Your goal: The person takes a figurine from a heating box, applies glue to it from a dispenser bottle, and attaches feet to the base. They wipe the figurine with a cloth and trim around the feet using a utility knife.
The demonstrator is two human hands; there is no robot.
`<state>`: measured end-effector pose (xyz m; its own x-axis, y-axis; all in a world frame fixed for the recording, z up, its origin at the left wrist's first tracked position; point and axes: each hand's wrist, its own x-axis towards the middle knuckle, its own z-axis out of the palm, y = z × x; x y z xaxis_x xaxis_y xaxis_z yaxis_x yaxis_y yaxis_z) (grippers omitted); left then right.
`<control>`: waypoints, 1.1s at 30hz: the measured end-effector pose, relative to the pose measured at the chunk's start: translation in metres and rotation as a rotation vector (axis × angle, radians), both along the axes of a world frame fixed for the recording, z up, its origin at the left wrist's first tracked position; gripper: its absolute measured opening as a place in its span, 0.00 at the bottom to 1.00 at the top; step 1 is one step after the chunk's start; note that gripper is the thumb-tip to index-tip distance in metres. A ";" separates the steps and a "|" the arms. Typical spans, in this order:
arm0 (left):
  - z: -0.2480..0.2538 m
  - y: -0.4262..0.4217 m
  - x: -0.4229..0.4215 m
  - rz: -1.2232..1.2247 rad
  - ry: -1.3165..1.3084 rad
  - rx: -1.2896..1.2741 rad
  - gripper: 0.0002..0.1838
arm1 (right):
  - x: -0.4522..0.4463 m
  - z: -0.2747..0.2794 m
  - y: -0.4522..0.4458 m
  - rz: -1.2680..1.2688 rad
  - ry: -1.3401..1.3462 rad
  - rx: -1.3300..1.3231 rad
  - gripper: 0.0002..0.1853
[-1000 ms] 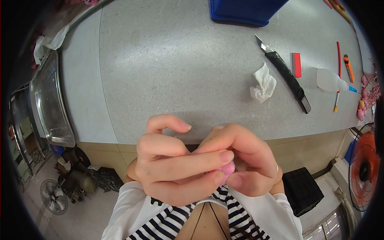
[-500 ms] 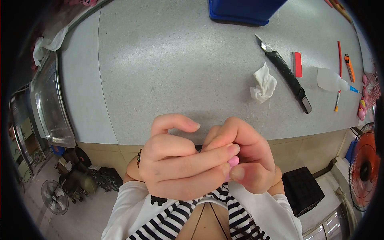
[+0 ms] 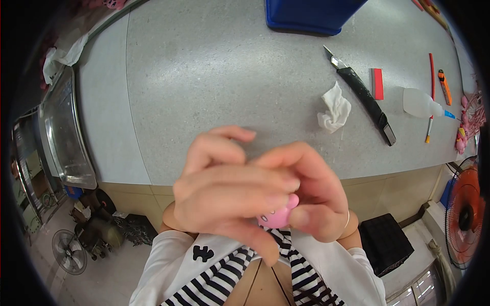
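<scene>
A small pink figurine [image 3: 275,218] with a dark-and-white mark on its side sits between my hands, above my lap near the table's front edge. My right hand [image 3: 314,196] is closed on it, the thumb pressing its right side; the fingers opposite are partly hidden. Across its top lie the outstretched fingers of my left hand [image 3: 219,191], touching it, while the left thumb hangs lower and apart. Motion blurs the left hand somewhat. Part of the figurine is covered by the fingers, so its full shape does not show.
On the grey table [image 3: 204,76] lie crumpled white tissue [image 3: 335,108], a black-handled craft knife [image 3: 365,94], a red block [image 3: 377,84], a needle-tipped bottle [image 3: 421,103], a red brush [image 3: 431,92] and an orange cutter [image 3: 445,86]. A blue bin [image 3: 311,18] stands at the back.
The left thumb has moved down and away from the pink figurine, and the left hand has shifted slightly left. More of the figurine now shows, its marked side included.
</scene>
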<state>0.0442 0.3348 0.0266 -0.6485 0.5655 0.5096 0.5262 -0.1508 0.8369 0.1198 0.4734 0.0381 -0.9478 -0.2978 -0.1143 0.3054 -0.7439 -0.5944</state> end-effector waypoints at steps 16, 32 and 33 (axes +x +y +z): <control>-0.008 0.007 0.009 -0.044 -0.227 0.144 0.22 | -0.001 -0.004 0.006 0.004 0.086 0.035 0.33; 0.001 0.012 0.000 -0.348 -0.354 0.047 0.13 | -0.003 -0.016 -0.001 -0.384 0.329 0.342 0.37; 0.002 0.012 0.000 -0.348 -0.354 0.046 0.13 | -0.005 -0.017 -0.005 -0.386 0.335 0.346 0.37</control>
<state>0.0440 0.3466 0.0287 -0.5633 0.7612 0.3214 0.1224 -0.3078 0.9436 0.1147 0.4688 0.0214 -0.9809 0.0750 0.1794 -0.1924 -0.5106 -0.8380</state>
